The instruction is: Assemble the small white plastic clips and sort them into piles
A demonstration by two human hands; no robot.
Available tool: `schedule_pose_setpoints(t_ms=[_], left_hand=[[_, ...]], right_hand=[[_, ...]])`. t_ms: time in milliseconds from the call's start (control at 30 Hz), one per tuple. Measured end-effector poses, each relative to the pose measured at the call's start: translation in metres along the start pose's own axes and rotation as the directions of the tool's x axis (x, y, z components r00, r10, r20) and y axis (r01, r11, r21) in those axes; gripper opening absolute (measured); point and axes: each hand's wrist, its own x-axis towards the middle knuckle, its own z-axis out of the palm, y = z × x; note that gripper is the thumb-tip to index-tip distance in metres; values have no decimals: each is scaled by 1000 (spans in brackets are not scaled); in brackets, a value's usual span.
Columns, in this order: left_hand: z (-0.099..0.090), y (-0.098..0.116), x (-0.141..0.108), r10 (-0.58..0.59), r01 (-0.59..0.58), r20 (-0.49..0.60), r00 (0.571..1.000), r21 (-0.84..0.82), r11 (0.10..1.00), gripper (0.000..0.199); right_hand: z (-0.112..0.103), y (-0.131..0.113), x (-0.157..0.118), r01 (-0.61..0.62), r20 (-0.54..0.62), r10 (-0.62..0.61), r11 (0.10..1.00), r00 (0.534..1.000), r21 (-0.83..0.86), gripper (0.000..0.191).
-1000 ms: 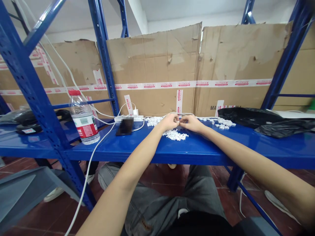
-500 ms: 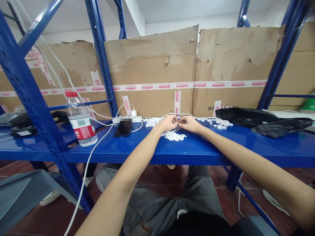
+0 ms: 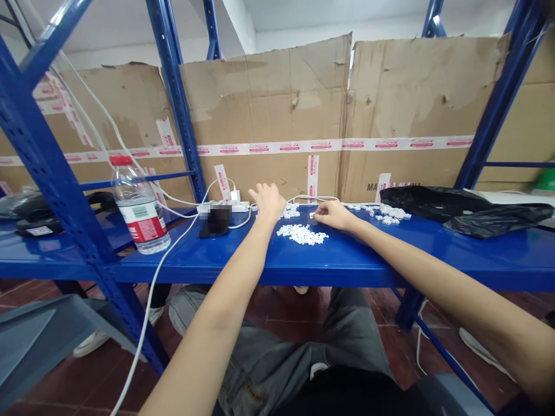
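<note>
My left hand [image 3: 269, 202] is raised with its fingers spread, over the back of the blue shelf and beside a pile of small white plastic pieces [image 3: 289, 212] that it partly hides. My right hand [image 3: 333, 215] rests low over the shelf, thumb and fingertips pinched on a small white plastic piece [image 3: 312, 215]. Just in front of the hands lies a loose heap of smaller white parts [image 3: 302, 234]. Farther right is another group of white pieces [image 3: 389, 215]. The exact kind of these parts is too small to make out.
A water bottle [image 3: 141, 208] with a red cap stands at the left. Near it are a dark blurred-out object [image 3: 215, 222], a white power strip [image 3: 234, 206] and a white cable [image 3: 150, 306] hanging over the shelf edge [image 3: 329, 276]. Black plastic bags [image 3: 433, 205] lie right; cardboard [image 3: 269, 104] backs the shelf.
My left hand has moved away from my right hand, to the left and up, and its fingers have opened. My right hand stays in nearly the same place, still pinched.
</note>
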Motion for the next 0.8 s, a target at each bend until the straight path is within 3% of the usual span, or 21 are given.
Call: schedule_pose_setpoints(t_ms=[133, 233, 367, 467, 633, 700, 800], left_hand=[[-9, -30, 6, -239, 244, -58, 969, 80, 967, 46], [-14, -54, 10, -427, 423, 42, 903, 84, 902, 57], [-19, -79, 14, -603, 599, 211, 769, 92, 796, 68], [-22, -87, 15, -628, 626, 244, 739, 96, 774, 73], [-21, -81, 13, -621, 625, 234, 748, 66, 778, 74], [-20, -73, 11, -580, 578, 147, 801, 61, 814, 72], [-17, -56, 7, -381, 381, 8, 924, 32, 924, 57]], right_hand=[[-1, -1, -1, -4, 0, 4, 1000, 1000, -13, 11], [-1, -2, 0, -5, 5, 5, 1000, 1000, -11, 11], [-1, 0, 0, -9, 5, 9, 1000, 1000, -7, 11], [1, 3, 1, -4, 3, 4, 1000, 1000, 9, 11], [3, 6, 3, 12, 0, -12, 1000, 1000, 21, 12], [3, 6, 3, 14, -3, -14, 1000, 1000, 15, 11], [2, 4, 2, 12, -2, -12, 1000, 1000, 8, 12]])
